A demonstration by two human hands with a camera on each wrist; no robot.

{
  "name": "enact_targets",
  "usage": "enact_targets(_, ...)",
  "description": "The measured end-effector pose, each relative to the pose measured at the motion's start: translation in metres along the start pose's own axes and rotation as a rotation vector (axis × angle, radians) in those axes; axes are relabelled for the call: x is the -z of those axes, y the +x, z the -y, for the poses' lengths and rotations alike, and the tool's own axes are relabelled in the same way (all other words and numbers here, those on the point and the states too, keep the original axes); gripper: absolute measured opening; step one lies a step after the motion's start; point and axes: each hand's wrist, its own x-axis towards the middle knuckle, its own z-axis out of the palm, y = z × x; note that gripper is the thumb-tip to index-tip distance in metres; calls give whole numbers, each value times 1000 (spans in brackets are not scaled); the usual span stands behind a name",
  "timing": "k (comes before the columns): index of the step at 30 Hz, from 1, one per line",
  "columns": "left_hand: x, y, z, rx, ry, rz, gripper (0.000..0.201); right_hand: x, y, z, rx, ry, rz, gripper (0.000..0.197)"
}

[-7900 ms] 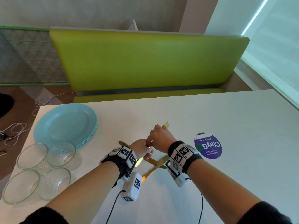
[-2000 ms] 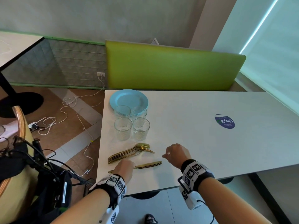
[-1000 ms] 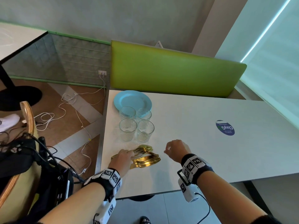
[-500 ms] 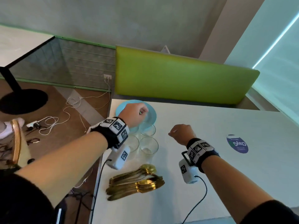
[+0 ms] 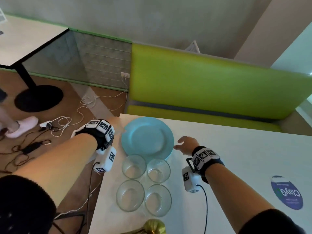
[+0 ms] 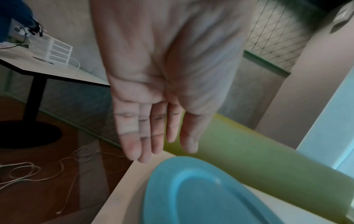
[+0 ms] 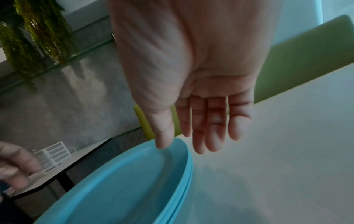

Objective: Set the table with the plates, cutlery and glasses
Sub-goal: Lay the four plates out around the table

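A stack of light blue plates (image 5: 146,137) (image 6: 201,195) (image 7: 122,181) lies at the far left corner of the white table (image 5: 236,166). My left hand (image 5: 116,122) (image 6: 153,133) hovers open at the stack's left rim, fingers straight, holding nothing. My right hand (image 5: 185,144) (image 7: 201,130) is open at the stack's right rim, its thumb just above the top plate's edge. Several clear glasses (image 5: 143,183) stand in a cluster in front of the plates. Gold cutlery (image 5: 152,227) peeks in at the bottom edge.
A green bench (image 5: 211,92) runs behind the table. A round purple sticker (image 5: 287,193) is on the table at the right. Cables (image 5: 67,122) lie on the wooden floor to the left, near another table's black base (image 5: 37,98).
Both hands have left the cutlery pile and moved forward to the plate stack. Half a second ago the left fist was above the plates; now both hands are open at either rim.
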Motion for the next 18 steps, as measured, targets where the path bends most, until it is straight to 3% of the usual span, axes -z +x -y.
enact_targets(3, -20, 20, 5, 41, 41, 54, 45, -20, 21, 0, -36, 126, 58, 58)
enact_targets(7, -39, 38, 11, 74, 33, 127, 37, -37, 39, 1, -75, 279, 76, 65)
enact_targets(11, -53, 61, 20, 105, -150, 201, 31, -46, 50, -2, -96, 340, 82, 67)
enact_targets(18, -69, 77, 36, 155, -401, 163, 37, -51, 49, -7, -68, 393, 7, 64)
